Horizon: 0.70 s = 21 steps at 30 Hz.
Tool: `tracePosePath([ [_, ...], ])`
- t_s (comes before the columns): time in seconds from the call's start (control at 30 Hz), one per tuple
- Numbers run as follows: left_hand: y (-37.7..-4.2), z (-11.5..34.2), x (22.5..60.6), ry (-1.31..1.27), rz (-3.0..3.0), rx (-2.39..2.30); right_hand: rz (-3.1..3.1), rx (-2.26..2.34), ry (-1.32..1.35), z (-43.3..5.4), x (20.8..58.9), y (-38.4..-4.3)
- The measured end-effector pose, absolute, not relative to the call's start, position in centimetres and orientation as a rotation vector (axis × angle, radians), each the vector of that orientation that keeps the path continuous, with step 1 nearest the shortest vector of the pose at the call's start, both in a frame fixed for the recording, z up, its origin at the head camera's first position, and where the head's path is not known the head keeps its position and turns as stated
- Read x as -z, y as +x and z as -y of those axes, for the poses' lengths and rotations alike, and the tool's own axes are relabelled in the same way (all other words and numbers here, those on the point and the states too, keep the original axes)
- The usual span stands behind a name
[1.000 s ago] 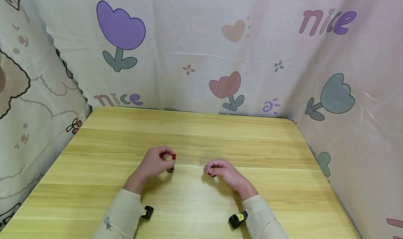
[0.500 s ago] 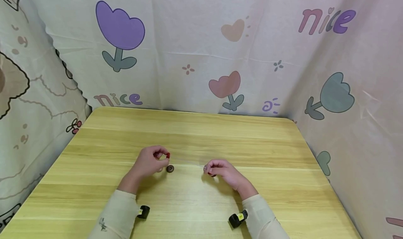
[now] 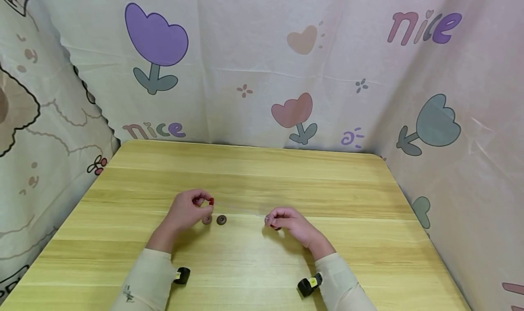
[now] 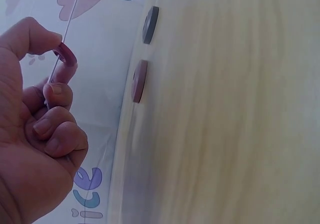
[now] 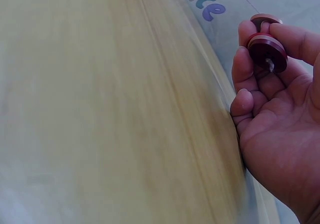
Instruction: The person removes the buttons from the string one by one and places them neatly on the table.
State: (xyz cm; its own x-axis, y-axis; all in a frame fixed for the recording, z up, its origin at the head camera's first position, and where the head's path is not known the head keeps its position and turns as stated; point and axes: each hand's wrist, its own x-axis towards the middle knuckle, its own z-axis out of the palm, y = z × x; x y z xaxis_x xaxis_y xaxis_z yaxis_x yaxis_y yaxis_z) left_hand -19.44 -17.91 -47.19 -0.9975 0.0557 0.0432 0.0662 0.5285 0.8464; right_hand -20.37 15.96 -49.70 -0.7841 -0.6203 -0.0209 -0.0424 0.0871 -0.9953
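Observation:
My left hand pinches a dark red disc between thumb and forefinger, its other fingers curled. A thin white string runs through this disc and up away from the hand. Beside that hand two flat round discs lie on the table, a grey-brown one and a reddish-brown one. To the right, my right hand grips a dark red disc with a knotted string end poking from its face. Another reddish disc sits just behind it at the fingertips.
The wood-grain table reaches back to a printed cloth hanging behind it and along both sides. A black wrist camera is on the left sleeve, and another black camera on the right one.
My left hand has slid to the left with the red disc, away from the grey-brown disc. The reddish-brown disc has come into sight beside the hand. The right hand has stayed put.

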Motion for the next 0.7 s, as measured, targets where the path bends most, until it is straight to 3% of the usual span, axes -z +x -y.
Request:
tracePosePath([
  [0.7, -19.3, 20.0, 47.1, -0.033, 2.747, 1.4, -1.919, 1.756, -0.644, -16.0, 49.8, -20.4],
])
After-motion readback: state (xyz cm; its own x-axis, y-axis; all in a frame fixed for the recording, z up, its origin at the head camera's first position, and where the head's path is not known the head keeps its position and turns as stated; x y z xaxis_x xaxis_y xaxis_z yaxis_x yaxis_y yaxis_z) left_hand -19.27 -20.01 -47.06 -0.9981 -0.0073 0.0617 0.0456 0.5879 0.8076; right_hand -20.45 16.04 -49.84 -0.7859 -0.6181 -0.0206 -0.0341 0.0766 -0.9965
